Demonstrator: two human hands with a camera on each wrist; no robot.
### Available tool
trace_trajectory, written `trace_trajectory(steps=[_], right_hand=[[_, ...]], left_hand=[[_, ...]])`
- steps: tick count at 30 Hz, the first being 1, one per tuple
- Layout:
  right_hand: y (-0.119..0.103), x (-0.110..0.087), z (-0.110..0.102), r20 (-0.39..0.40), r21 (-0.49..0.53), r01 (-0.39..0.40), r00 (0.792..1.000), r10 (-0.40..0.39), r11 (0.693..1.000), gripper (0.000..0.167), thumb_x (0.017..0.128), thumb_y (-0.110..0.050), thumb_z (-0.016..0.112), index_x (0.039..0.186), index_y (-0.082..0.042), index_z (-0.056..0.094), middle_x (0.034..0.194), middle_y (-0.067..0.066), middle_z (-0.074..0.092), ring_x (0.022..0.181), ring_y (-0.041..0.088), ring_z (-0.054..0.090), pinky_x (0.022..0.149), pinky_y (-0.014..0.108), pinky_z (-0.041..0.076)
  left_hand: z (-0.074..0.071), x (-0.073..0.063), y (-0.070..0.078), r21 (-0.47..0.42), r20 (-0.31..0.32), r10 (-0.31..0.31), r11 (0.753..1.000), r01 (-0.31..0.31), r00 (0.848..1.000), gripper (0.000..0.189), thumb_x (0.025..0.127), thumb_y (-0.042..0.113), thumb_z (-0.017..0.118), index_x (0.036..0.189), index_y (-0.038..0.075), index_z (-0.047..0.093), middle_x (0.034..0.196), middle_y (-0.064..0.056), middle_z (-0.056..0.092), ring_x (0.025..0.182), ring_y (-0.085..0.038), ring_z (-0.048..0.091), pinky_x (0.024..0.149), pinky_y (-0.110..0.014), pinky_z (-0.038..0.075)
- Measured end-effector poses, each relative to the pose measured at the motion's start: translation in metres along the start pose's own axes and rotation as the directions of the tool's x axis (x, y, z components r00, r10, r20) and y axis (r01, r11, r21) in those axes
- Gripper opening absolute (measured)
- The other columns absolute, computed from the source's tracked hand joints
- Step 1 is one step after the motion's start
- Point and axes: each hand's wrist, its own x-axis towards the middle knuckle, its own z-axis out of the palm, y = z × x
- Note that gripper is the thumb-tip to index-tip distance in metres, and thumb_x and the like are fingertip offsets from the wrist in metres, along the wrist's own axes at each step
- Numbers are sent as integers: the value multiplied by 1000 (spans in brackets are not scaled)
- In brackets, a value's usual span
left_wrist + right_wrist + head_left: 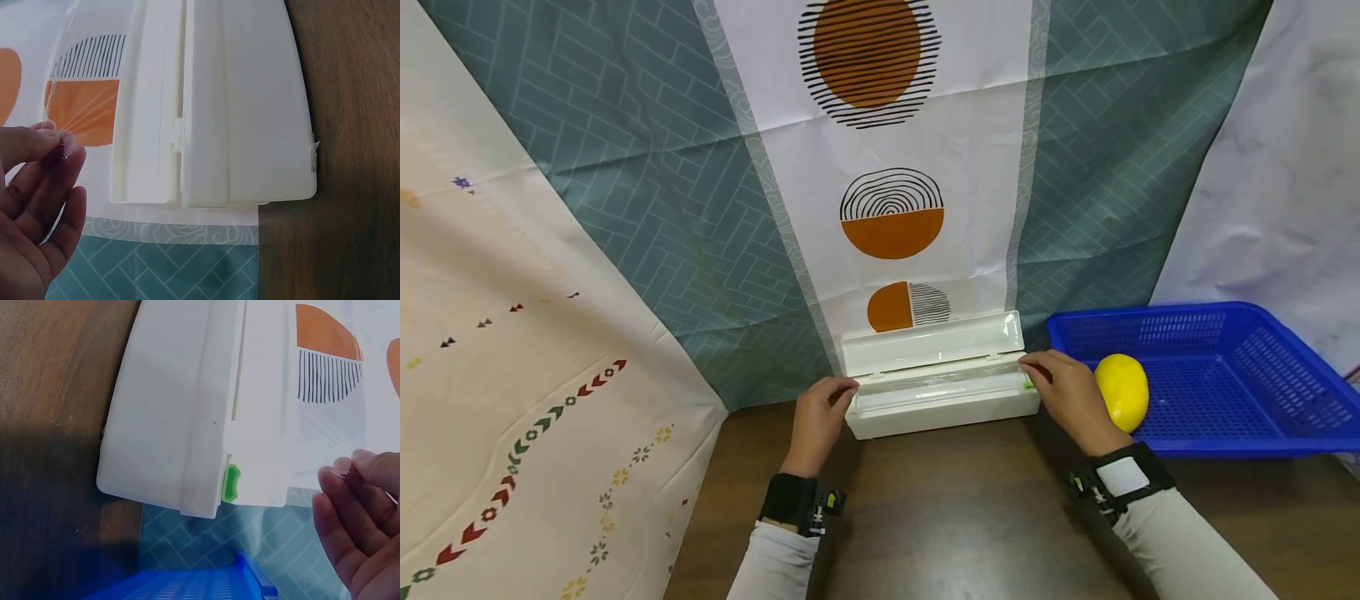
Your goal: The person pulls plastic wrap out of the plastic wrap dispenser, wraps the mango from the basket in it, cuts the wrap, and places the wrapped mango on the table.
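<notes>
A white cling film dispenser (951, 417) sits at the table's back, its lid (934, 344) raised against the cloth and a pale roll (940, 397) visible inside. My left hand (817, 417), at the dispenser's left end, pinches a corner of clear cling film (54, 87) between thumb and fingers. At the other end my right hand (1070, 396) pinches the film's opposite corner. The transparent sheet stretches between both hands, and its exact outline is hard to see. A green slider (231, 483) shows at the dispenser's right end.
To the right stands a blue plastic basket (1195, 454) with a smooth yellow fruit-like object (1122, 392) at its left side. Patterned cloth (700, 250) hangs behind the brown wooden table (940, 517). A cream cloth (512, 350) hangs at left.
</notes>
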Motion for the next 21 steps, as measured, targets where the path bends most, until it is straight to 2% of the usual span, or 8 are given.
trace_trajectory(steps=[11, 21], right_hand=[[-5, -1, -5, -31, 9, 6, 1000, -5, 1000, 13, 91, -7, 73, 104, -6, 76, 88, 7, 73, 76, 20, 65, 69, 43, 55], [-11, 1, -9, -59, 13, 14, 998, -13, 1000, 14, 90, -6, 74, 104, -6, 76, 85, 5, 71, 70, 14, 56, 62, 30, 49]], left_hand=[[-3, -4, 7, 3, -40, 0, 1000, 0, 999, 12, 97, 11, 68, 104, 13, 77, 101, -2, 74, 90, -15, 70, 78, -32, 58], [-8, -5, 11, 14, -64, 12, 1000, -11, 998, 11, 96, 11, 68, 104, 12, 76, 100, -3, 73, 88, -14, 69, 75, -27, 56]])
